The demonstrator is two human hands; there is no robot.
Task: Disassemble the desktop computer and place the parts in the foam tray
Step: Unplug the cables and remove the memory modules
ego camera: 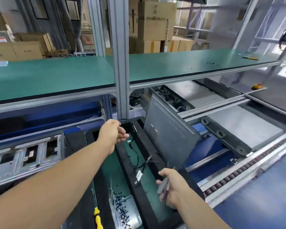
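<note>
My left hand (113,133) holds a small black part (130,128) with thin black wires (137,156) trailing down from it, above the black foam tray (132,177). The wires end in small connectors with a white tag over the tray's green-floored slot. My right hand (171,187) grips a grey and red hand tool (163,185) near the tray's right wall. A grey metal side panel (168,134) stands tilted in the tray just behind the right hand. The opened metal computer chassis (23,159) lies at the left.
A clear box of dark screws (124,210) and a yellow-handled screwdriver (97,215) lie near the front. A green shelf (56,76) on an aluminium post (120,63) overhangs the bench. A conveyor with rollers (238,176) runs on the right. Cardboard boxes are stacked behind.
</note>
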